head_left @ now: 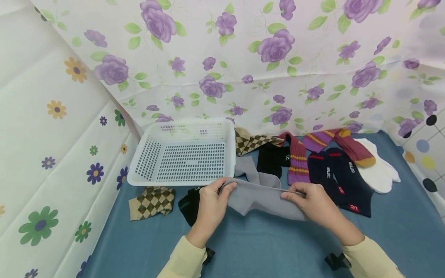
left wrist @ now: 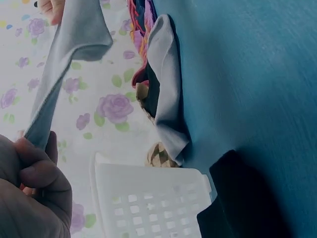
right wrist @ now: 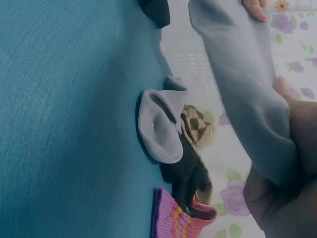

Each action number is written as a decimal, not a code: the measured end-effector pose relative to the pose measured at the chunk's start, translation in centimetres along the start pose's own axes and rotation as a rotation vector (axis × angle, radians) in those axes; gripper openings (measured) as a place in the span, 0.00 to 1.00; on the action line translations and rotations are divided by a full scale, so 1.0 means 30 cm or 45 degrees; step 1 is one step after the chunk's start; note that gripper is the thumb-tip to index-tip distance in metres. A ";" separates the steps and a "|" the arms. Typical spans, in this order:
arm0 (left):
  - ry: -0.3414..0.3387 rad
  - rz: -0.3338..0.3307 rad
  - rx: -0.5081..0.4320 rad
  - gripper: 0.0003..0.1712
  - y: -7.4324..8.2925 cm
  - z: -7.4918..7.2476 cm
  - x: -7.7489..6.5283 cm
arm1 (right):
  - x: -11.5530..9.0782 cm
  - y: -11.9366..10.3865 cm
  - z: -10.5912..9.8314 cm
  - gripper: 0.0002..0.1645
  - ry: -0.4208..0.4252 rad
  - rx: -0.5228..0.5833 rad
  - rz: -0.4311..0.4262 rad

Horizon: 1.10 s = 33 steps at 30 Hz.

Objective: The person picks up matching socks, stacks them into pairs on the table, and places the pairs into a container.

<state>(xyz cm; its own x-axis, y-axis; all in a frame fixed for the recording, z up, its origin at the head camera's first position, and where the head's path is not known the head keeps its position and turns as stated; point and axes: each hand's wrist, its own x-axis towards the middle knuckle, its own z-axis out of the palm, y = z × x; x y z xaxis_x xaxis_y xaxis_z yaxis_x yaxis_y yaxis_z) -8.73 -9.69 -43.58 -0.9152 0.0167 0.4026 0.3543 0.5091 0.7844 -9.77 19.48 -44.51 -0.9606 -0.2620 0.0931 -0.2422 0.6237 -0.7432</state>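
Observation:
A grey sock point(head_left: 264, 199) is stretched sideways between my two hands, raised over the blue cloth. My left hand point(head_left: 213, 200) pinches one end between thumb and fingers. At the other end, my right hand point(head_left: 314, 202) grips the ribbed cuff, which shows in the right wrist view on the sock point(right wrist: 247, 94). Behind it a second grey sock point(head_left: 259, 173) lies bent on the cloth, partly hidden by the held one in the head view. It also appears as a grey sock point(left wrist: 166, 84) in the left wrist view.
A white perforated basket point(head_left: 229, 154) stands at back left. Before it lie a checkered sock point(head_left: 151, 202) and a dark sock point(head_left: 189, 204). To its right are another checkered sock point(head_left: 253, 143), a black sock point(head_left: 272, 158), striped socks point(head_left: 297, 162), navy socks point(head_left: 351, 181) and white socks point(head_left: 379, 166).

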 end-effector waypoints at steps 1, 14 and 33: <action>0.010 -0.005 0.018 0.08 -0.002 -0.001 0.000 | -0.002 0.002 -0.002 0.13 -0.021 0.011 0.011; 0.063 -0.069 0.190 0.14 -0.026 -0.028 -0.012 | -0.039 0.032 0.004 0.16 -0.173 0.255 0.074; -0.161 -0.467 0.089 0.15 -0.102 -0.010 -0.089 | -0.099 0.080 0.060 0.16 -0.073 0.367 0.325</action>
<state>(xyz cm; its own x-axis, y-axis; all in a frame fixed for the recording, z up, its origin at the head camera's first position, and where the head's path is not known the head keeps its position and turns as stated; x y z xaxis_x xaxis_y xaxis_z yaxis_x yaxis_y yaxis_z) -7.31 -11.57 -46.91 -0.9966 -0.0734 0.0367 -0.0106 0.5583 0.8296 -7.26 20.42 -47.75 -0.9738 -0.1707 -0.1502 0.0602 0.4436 -0.8942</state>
